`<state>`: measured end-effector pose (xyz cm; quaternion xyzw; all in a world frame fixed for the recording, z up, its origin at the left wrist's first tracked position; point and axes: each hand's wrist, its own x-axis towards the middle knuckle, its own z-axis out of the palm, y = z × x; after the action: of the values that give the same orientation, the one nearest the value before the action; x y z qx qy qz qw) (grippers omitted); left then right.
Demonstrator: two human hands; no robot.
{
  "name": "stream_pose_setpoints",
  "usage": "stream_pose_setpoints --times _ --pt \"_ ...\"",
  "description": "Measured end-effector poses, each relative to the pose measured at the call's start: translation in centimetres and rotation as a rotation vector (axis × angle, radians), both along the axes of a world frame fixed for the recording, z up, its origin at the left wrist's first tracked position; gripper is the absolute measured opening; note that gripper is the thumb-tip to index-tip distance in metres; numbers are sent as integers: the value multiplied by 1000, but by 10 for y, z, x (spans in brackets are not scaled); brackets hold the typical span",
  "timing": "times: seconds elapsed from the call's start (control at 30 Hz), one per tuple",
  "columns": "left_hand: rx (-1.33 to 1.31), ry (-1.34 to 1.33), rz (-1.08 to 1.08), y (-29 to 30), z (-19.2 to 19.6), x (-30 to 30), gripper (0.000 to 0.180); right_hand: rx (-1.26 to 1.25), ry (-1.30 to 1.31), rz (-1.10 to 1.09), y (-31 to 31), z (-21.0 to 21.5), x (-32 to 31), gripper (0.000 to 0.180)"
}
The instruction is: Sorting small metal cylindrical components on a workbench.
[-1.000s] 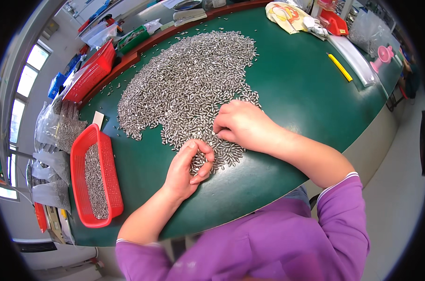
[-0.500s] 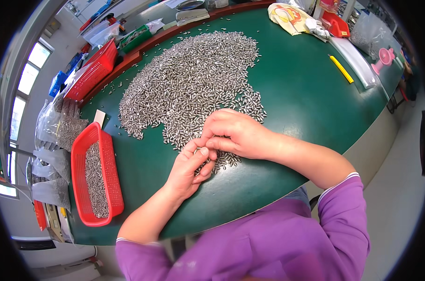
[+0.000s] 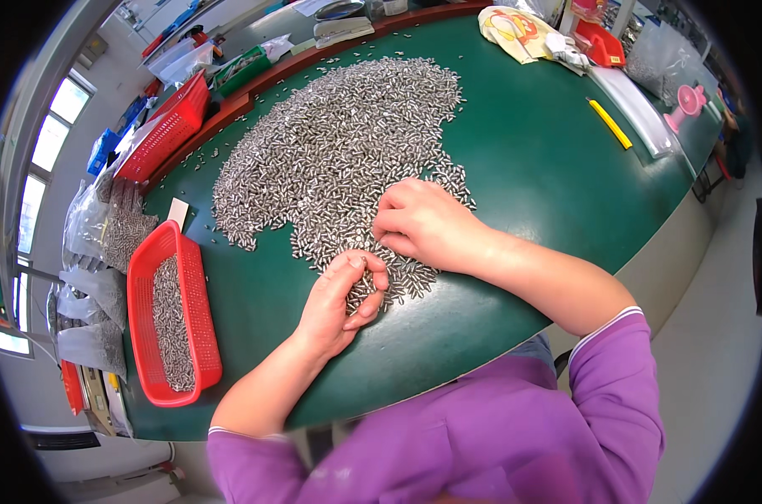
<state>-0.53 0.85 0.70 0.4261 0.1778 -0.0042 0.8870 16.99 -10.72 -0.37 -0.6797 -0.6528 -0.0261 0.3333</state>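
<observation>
Looking at tiny metal pins (image 3: 330, 143) heaped on the green surface (image 3: 532, 168), plus more in the red basket (image 3: 202, 323). Guessing light, stiff, slick and rolly, hardly fragile; betting on a mid-barrel pinch. Seeing the left hand (image 3: 335, 294) curled into a loose ring at the heap's near edge, the right hand (image 3: 427, 223) over it, fingers bunched. Not managing to tell about a pinched pin in either; partly losing the right fingertips, totally losing the bottom layers.

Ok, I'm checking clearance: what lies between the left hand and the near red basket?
Only green tabletop lies between the left hand and the near red basket, as the head view shows.
</observation>
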Motion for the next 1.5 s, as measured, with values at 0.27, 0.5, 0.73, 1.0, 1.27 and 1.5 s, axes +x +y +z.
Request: stream_pose_setpoints --times 0.27,0.5,0.73,1.0,1.27,1.5 --pt "-6 -4 3 0 -1 0 22 40 14 38 2 -3 -2 8" --pt "-22 -25 -4 1 -1 0 21 42 -13 -66 -5 13 9 10" --pt "-3 -30 -29 1 -2 -1 18 -274 71 -57 -21 27 16 21" --pt "23 -30 -23 1 -2 0 25 -274 85 -60 -10 19 5 11" --pt "-10 -29 -15 1 -2 0 18 21 244 -43 -6 26 7 11" --pt "-56 -61 -16 0 -3 1 14 83 404 145 -5 29 -15 22"
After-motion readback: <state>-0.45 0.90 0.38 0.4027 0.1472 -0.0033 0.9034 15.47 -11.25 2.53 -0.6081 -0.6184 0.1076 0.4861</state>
